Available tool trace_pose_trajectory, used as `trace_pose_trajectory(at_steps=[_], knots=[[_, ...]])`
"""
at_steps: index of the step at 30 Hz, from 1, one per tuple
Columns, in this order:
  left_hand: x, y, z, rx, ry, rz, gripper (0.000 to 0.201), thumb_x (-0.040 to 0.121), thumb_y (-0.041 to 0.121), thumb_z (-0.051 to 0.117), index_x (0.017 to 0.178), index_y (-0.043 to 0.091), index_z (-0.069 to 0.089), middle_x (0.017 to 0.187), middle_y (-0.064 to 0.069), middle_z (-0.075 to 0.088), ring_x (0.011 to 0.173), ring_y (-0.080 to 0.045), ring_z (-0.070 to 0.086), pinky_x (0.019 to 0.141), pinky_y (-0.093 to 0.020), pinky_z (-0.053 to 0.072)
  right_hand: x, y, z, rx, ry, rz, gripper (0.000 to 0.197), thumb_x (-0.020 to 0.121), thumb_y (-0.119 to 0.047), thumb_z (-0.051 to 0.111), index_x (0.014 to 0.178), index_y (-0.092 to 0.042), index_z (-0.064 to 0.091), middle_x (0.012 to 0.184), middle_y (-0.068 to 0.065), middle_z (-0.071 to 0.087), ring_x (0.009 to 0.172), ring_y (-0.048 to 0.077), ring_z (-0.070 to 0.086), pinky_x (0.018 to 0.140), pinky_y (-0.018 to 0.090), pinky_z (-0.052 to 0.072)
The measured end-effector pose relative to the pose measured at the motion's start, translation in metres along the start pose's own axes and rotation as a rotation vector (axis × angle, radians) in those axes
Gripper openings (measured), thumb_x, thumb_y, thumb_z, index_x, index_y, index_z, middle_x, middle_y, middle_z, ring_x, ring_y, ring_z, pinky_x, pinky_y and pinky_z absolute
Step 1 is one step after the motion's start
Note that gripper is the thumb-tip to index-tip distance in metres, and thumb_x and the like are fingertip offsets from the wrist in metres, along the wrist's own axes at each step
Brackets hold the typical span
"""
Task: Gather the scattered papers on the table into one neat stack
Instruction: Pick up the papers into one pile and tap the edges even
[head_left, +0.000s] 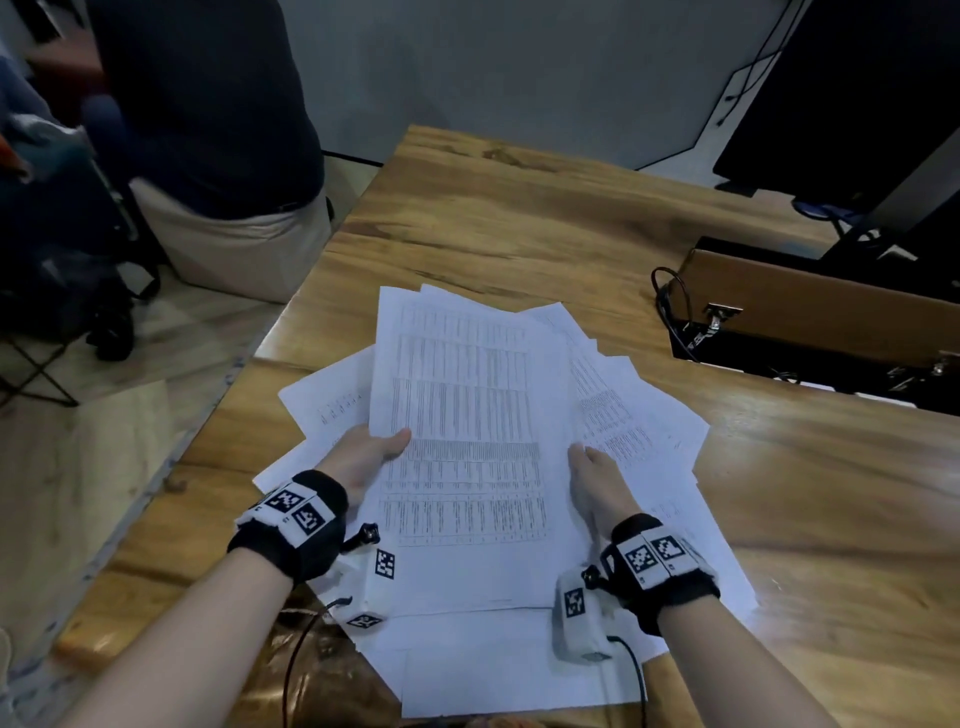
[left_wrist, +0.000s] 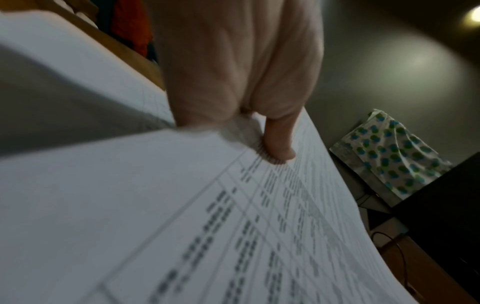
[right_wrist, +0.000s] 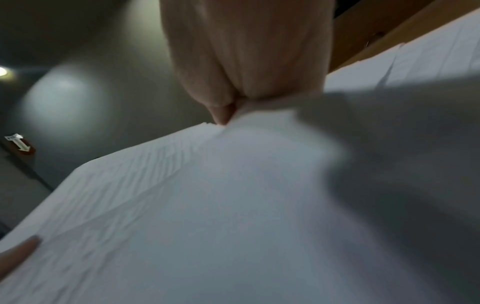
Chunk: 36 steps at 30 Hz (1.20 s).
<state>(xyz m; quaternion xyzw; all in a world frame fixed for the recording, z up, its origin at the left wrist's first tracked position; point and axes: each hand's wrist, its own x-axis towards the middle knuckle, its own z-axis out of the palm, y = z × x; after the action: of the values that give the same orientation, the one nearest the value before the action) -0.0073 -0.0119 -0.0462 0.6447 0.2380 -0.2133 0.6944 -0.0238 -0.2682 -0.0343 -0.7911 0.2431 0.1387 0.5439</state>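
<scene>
A bundle of white printed sheets (head_left: 467, 415) with tables of small text is held up over the wooden table (head_left: 519, 218). My left hand (head_left: 371, 452) grips its left edge, thumb on top (left_wrist: 278, 142). My right hand (head_left: 592, 473) grips the right edge, with its thumb (right_wrist: 222, 115) pinching the paper (right_wrist: 233, 205). More loose sheets (head_left: 649, 415) fan out beneath on the right, others (head_left: 327, 400) on the left, and some (head_left: 493, 670) lie at the table's near edge. The fingers under the bundle are hidden.
A brown box (head_left: 810, 306) with cables (head_left: 670, 312) stands at the right of the table, a dark monitor (head_left: 852, 88) behind it. A seated person (head_left: 218, 130) is off the table's far left, beside a chair base (head_left: 109, 332).
</scene>
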Motion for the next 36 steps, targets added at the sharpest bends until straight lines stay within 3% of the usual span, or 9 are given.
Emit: trace_pose_trajectory(at_steps=[4,9,12,17,22,26,30,34,36], knots=[[0.000,0.001,0.003,-0.003,-0.065,-0.044,0.042,0.092,0.022,0.055,0.132,0.015,0.051,0.131,-0.009,0.059,0.121,-0.033,0.053,0.105,-0.058,0.037,-0.004,-0.001,0.006,0.057,-0.005,0.014,0.052,0.101,-0.036,0.026,0.132,0.000,0.046,0.127,0.004,0.053,0.122,0.024,0.050,0.100,0.032,0.035],[-0.002,-0.007,-0.005,0.010,-0.021,0.002,0.044,0.092,0.017,0.054,0.135,0.018,0.046,0.130,-0.007,0.058,0.119,-0.032,0.055,0.103,-0.056,0.040,0.007,-0.008,-0.021,0.124,0.032,-0.066,0.036,0.100,-0.024,0.036,0.117,-0.001,0.057,0.102,0.010,0.062,0.089,0.020,0.058,0.071,0.018,0.050],[-0.002,-0.001,-0.015,0.073,0.057,0.121,0.047,0.091,0.016,0.056,0.136,0.018,0.044,0.128,-0.004,0.059,0.116,-0.027,0.057,0.102,-0.049,0.043,0.034,0.001,-0.050,-0.385,0.278,-0.058,0.041,0.092,-0.026,0.050,0.127,-0.005,0.052,0.129,0.015,0.054,0.120,0.032,0.048,0.100,0.040,0.042],[0.012,0.016,-0.033,0.191,0.155,0.140,0.032,0.084,-0.001,0.061,0.116,-0.001,0.057,0.115,-0.016,0.064,0.104,-0.034,0.062,0.095,-0.049,0.048,0.047,0.020,-0.068,-0.684,0.316,0.076,0.076,0.081,-0.052,0.057,0.139,-0.009,0.032,0.143,0.015,0.034,0.131,0.038,0.033,0.108,0.053,0.030],[0.039,0.007,-0.048,0.514,0.294,0.185,0.047,0.069,0.018,0.077,0.112,0.005,0.062,0.125,-0.022,0.059,0.116,-0.038,0.056,0.101,-0.051,0.045,0.050,0.016,-0.070,-0.614,0.282,0.023,0.057,0.085,-0.036,0.059,0.133,-0.010,0.043,0.135,0.013,0.045,0.122,0.034,0.045,0.104,0.047,0.038],[0.038,0.012,-0.048,0.618,0.297,0.185,0.059,0.075,0.020,0.073,0.128,0.003,0.051,0.140,-0.018,0.047,0.128,-0.037,0.045,0.108,-0.047,0.038,0.044,0.013,-0.069,-0.338,0.301,-0.054,0.018,0.090,-0.014,0.049,0.104,-0.005,0.055,0.109,0.018,0.064,0.087,0.028,0.056,0.079,0.035,0.048],[0.030,0.017,-0.049,0.373,0.136,0.105,0.021,0.086,0.004,0.060,0.107,0.006,0.062,0.114,-0.020,0.066,0.103,-0.043,0.063,0.095,-0.047,0.047,0.037,0.017,-0.070,-0.173,0.283,-0.066,0.034,0.090,-0.009,0.053,0.123,-0.007,0.046,0.095,0.010,0.061,0.085,0.027,0.056,0.077,0.037,0.046],[0.017,0.014,-0.035,0.421,0.056,0.125,0.026,0.089,0.010,0.057,0.114,0.007,0.059,0.114,-0.012,0.065,0.106,-0.032,0.061,0.100,-0.048,0.045,0.027,0.027,-0.067,-0.085,0.252,-0.071,0.034,0.090,-0.005,0.055,0.122,-0.007,0.045,0.088,0.012,0.056,0.079,0.027,0.055,0.074,0.035,0.044],[0.012,0.009,-0.026,0.369,0.082,0.133,0.032,0.090,0.010,0.057,0.121,0.005,0.057,0.118,-0.012,0.064,0.107,-0.031,0.060,0.100,-0.044,0.045,0.023,0.031,-0.063,-0.051,0.206,-0.038,0.029,0.089,-0.006,0.056,0.116,-0.010,0.045,0.083,0.010,0.054,0.068,0.023,0.053,0.060,0.030,0.044]])
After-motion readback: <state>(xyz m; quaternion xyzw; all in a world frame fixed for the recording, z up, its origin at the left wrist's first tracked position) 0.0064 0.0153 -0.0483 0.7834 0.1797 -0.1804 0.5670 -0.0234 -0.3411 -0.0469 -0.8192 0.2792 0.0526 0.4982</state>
